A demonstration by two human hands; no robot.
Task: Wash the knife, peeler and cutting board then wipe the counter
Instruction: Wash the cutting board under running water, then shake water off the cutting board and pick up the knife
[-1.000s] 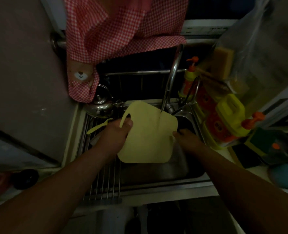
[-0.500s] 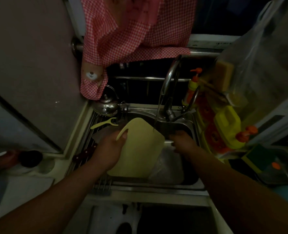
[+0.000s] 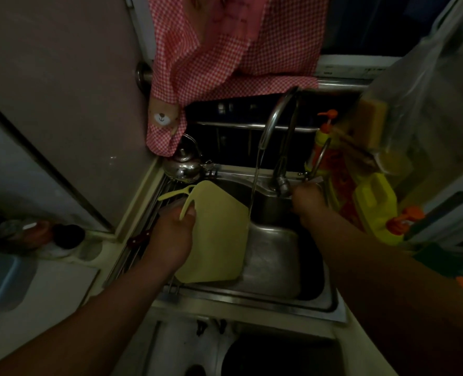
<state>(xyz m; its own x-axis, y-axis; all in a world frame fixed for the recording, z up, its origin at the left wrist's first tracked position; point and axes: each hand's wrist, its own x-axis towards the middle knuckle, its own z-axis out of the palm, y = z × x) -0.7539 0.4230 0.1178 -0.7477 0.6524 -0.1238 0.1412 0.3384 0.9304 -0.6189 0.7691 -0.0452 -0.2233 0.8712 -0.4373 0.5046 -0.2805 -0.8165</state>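
Observation:
My left hand [image 3: 170, 234] grips the pale yellow cutting board [image 3: 219, 240] by its handle edge and holds it tilted over the left side of the sink [image 3: 279, 270]. A thin stream of water [image 3: 254, 183] runs from the faucet [image 3: 276, 137] past the board's right edge. My right hand [image 3: 306, 202] rests at the faucet's base, off the board, with its fingers hidden. The yellow peeler [image 3: 170, 195] lies on the wire rack [image 3: 132, 256] left of the sink. The knife's dark red handle [image 3: 139, 238] shows on the rack, partly behind my left wrist.
A steel kettle [image 3: 182, 166] stands behind the rack under a hanging red checked cloth [image 3: 224, 55]. Yellow detergent bottles [image 3: 374, 210], an orange pump bottle [image 3: 324, 137] and a plastic bag [image 3: 420, 85] crowd the sink's right side. Jars [image 3: 35, 234] stand on the left counter.
My right hand has left the board's right edge and gone up to the faucet's base. The board, held by the left hand alone, has shifted left so the stream now runs past its edge.

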